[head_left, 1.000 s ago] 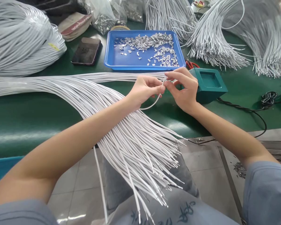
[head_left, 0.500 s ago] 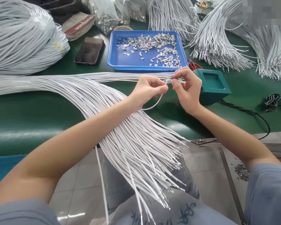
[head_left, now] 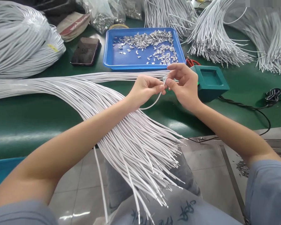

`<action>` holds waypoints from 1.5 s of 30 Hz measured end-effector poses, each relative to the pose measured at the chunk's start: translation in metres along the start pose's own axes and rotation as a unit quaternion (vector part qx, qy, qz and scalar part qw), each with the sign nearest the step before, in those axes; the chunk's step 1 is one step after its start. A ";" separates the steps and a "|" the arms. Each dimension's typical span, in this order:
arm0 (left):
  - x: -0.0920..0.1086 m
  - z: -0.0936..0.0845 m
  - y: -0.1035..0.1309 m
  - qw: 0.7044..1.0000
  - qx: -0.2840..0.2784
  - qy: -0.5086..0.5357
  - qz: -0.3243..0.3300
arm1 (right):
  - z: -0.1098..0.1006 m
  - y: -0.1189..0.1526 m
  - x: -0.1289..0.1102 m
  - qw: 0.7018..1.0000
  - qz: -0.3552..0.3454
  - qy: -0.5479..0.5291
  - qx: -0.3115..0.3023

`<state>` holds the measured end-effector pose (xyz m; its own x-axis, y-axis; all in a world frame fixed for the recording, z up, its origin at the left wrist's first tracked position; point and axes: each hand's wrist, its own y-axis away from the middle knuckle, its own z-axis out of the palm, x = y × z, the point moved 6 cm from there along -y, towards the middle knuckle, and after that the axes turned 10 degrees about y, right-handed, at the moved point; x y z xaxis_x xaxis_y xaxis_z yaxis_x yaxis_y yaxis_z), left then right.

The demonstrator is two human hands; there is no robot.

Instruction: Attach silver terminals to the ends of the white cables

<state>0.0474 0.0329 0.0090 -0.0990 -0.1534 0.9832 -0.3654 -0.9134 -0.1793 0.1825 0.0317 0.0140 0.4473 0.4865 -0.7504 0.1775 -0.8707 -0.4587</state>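
Observation:
My left hand (head_left: 143, 91) pinches a white wire (head_left: 156, 102) close to its end, between thumb and forefinger. The wire curves down and back under the hand. My right hand (head_left: 185, 86) is closed at the wire's tip, thumb and forefinger pressed together there; whatever small thing they hold is too tiny to make out. Beneath my left forearm a thick bundle of white wires (head_left: 133, 134) fans out over the table edge, with metal showing at many ends. Beyond my hands, a blue tray (head_left: 128, 66) holds a scatter of small metal terminals (head_left: 152, 39).
A green box-like device (head_left: 212, 86) stands right of my right hand, its black cable (head_left: 243, 106) trailing right. Red-handled pliers (head_left: 192, 62) lie behind it. A phone (head_left: 85, 51) rests left of the tray. Wire coils (head_left: 18, 40) and more bundles (head_left: 215, 37) fill the back.
My right hand has moved left, closing the gap to my left hand, and its fingers now meet the wire's tip. The camera view has shifted slightly.

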 end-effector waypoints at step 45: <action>-0.005 -0.006 0.005 0.969 0.073 0.139 -0.188 | 0.002 0.002 -0.020 0.924 -0.228 0.300 0.062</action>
<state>0.0407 0.0316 0.0031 -0.2376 0.2902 0.9270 -0.2906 -0.9319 0.2173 0.1727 0.0204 0.0273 0.7629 0.6412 -0.0827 0.3831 -0.5514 -0.7411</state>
